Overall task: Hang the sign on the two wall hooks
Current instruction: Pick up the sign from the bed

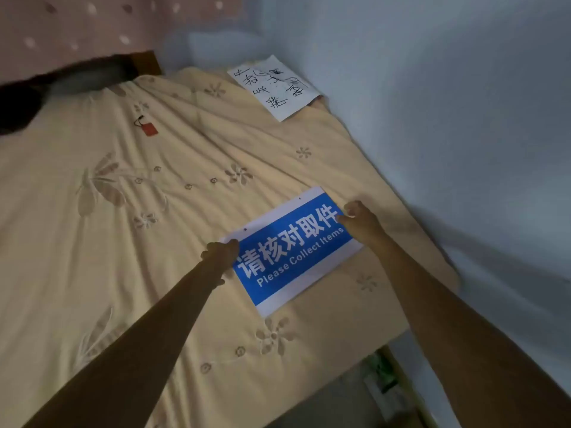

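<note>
1. Head view: the sign (292, 250), blue with white borders, Chinese characters and the words "Please Collect Items", lies flat on the bedspread (123, 211), at about 5 o'clock from the centre of the picture, turned so its top edge points toward 11 o'clock.
2. Two small holes show along the sign's upper white border.
3. The left hand (220, 250) grips the sign's left end, at 9 o'clock of the sign, fingers curled over its edge.
4. The right hand (358, 216) closes on the sign's right end, at 2 o'clock of the sign, thumb on its face.
5. A handwritten paper sheet (273, 86) lies at 12 o'clock, well apart from the sign, next to the wall (448, 118).
6. A small red tag (149, 129) rests on the bedspread at 10 o'clock.
7. The wall runs along the bed's right side.
</note>
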